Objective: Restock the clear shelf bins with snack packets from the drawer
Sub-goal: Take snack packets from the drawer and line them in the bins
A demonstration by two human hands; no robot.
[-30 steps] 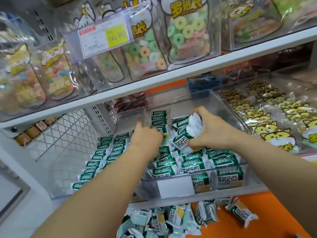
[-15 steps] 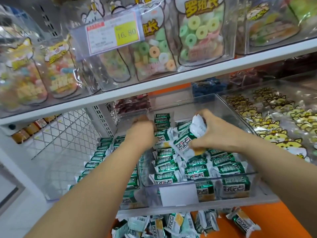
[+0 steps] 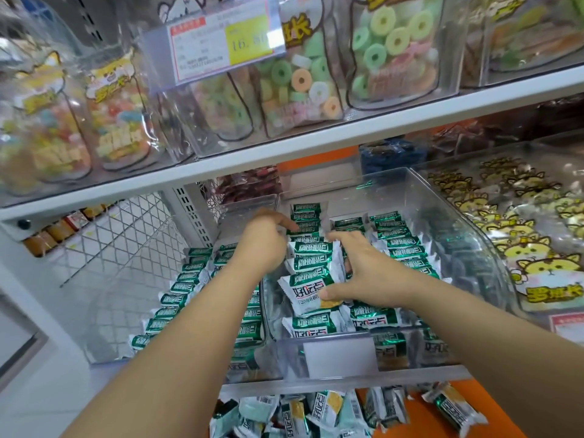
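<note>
So that the packets [image 3: 311, 265] stand in a row, the left hand [image 3: 265, 245] braces them flat-fingered while the right hand [image 3: 369, 270] clasps several in the bin [image 3: 480, 257].

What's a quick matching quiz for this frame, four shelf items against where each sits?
Items:
1. ring candy bag
2. cat-print packets
3. loose snack packets
4. blank label

Places:
A. front wall of the middle clear bin
B. orange drawer floor, below the shelf
C. upper shelf
D. right of the middle bin

Pairs: 1-C, 2-D, 3-B, 4-A
</note>
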